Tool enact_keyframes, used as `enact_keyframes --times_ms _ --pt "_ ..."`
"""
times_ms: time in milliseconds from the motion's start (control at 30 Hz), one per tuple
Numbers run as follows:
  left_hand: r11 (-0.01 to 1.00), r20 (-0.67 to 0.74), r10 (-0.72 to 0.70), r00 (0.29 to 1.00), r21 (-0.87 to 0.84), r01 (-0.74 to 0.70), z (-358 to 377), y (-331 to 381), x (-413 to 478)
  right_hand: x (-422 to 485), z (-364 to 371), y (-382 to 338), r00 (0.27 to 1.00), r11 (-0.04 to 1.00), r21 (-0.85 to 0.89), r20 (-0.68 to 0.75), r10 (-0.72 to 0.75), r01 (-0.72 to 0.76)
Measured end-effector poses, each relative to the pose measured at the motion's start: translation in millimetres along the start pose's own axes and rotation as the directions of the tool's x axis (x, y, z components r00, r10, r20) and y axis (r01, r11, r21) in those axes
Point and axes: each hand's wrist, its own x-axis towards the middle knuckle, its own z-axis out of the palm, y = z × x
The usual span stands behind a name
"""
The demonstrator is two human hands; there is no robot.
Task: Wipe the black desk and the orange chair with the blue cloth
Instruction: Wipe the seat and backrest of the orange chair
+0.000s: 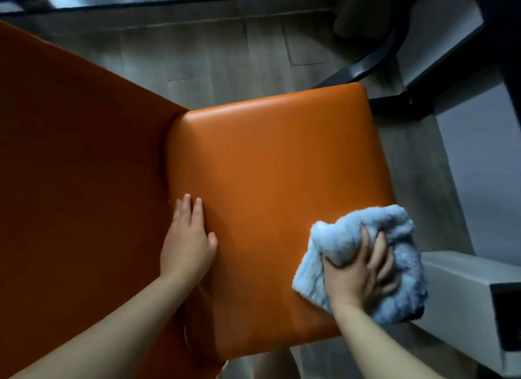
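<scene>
Left hand (187, 243): fingers (197, 212) straight, close together, flat on orange chair (267, 167) seat near crease with backrest (70, 153); holds nothing. Right hand (358, 271): fingers (377, 251) spread and curled into bunched blue cloth (338, 237), thumb dug into fold, pressing it on seat's right edge; cloth overhangs edge. Seat smooth, glossy. Beyond fingertips: grey wood-look floor (211, 60), dark furniture frame (501, 68). Right of cloth: pale grey box (465, 288).

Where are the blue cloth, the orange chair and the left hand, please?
blue cloth (341, 237), head view, upper fold.
orange chair (267, 158), head view, seat middle.
left hand (187, 246), head view, back of hand.
</scene>
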Motion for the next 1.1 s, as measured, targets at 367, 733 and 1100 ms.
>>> enact_keyframes --times_ms 367,733,1100 --pt "1.0 0.006 0.019 1.0 0.016 -0.019 2.5 -2.8 2.8 119.5 -2.0 -69.8 0.992 0.993 0.021 0.04 -0.118 0.117" --pt "0.996 -0.073 0.018 0.997 0.088 -0.011 17.4 1.8 1.0 17.9 -9.0 33.5 0.898 0.905 -0.053 -0.163 0.409 -0.422" --pt "0.969 -0.161 0.199 0.967 0.178 -0.17 -7.9 51.4 74.8 161.1 11.0 -100.8 0.99 0.991 0.053 -0.065 0.125 -0.122"
